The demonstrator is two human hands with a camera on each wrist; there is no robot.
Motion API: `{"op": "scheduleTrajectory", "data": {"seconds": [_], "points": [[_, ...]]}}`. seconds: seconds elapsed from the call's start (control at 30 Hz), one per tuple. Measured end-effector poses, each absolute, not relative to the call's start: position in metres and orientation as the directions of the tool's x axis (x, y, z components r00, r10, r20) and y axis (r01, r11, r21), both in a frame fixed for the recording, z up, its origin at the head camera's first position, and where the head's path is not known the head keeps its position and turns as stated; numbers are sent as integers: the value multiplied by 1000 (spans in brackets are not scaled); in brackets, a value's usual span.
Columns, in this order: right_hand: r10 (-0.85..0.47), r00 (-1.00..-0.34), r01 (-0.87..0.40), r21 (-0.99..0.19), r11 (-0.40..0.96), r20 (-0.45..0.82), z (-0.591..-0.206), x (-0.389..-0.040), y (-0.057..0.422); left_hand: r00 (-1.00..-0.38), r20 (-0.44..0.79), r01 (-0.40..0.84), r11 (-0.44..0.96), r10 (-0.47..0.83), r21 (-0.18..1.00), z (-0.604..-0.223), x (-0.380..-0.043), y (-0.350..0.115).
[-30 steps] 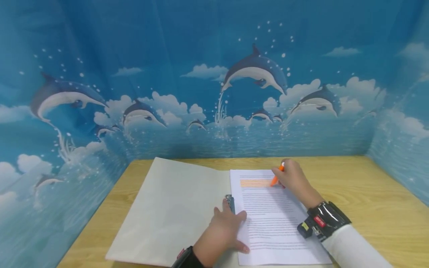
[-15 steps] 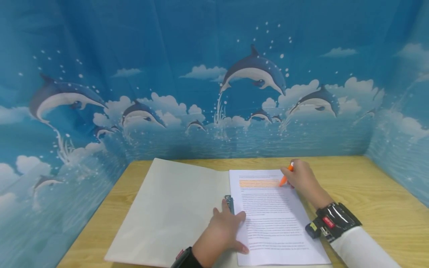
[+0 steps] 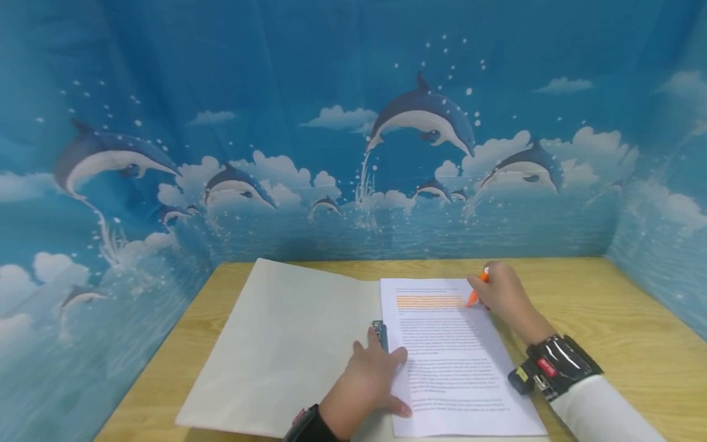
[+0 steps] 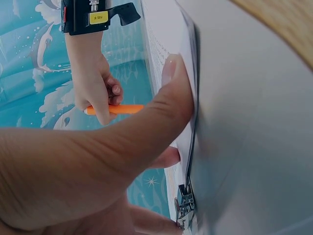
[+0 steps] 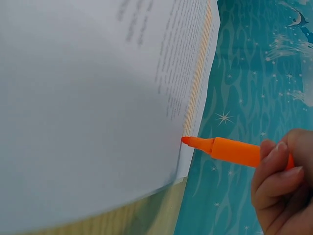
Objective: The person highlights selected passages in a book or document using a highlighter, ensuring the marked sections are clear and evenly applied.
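Observation:
An orange highlighter (image 3: 477, 288) is gripped in my right hand (image 3: 505, 294), its tip at the right end of the highlighted lines near the top of a printed sheet (image 3: 453, 380). In the right wrist view the highlighter (image 5: 234, 151) shows its orange tip right at the paper (image 5: 88, 122). My left hand (image 3: 367, 377) lies with fingers spread on the left margin of the paper stack. Its thumb and one finger rest on the sheet, and another finger touches the metal clip (image 3: 379, 331). The left wrist view shows the thumb on the paper's edge and a fingertip at the clip (image 4: 185, 205).
The paper stack lies on the right side of an open pale folder (image 3: 282, 350), whose left cover spreads flat. A wooden table (image 3: 624, 319) lies beneath. Behind and at the sides hangs a blue dolphin-print backdrop (image 3: 309, 92).
My right hand has moved right with the highlighter, and the orange marking now reaches the right ends of the lines. The left hand has stayed in place.

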State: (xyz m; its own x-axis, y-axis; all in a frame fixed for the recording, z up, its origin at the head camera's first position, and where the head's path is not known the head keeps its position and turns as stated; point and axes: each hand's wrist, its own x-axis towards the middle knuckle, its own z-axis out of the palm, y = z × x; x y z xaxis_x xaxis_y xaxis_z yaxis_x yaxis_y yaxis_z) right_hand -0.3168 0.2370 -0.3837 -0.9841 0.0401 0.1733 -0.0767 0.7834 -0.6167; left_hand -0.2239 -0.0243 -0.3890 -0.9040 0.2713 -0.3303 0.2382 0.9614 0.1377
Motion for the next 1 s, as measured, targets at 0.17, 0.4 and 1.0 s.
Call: {"op": "scheduleTrajectory", "data": {"seconds": [0.17,0.4,1.0], "points": [[13,-987,-87,-595,799,163,-382,-318,236,-904,-331,235,961,271,145,-389,-223,-24],[-31,-990,-105,-568,817,139,-369,-323,225,-909,-323,228,963,264,143,-393,-225,-25],[-139,-976,-215,-656,724,166,-370,-321,121,-908,-342,218,970,242,108,-389,-223,-24]]}}
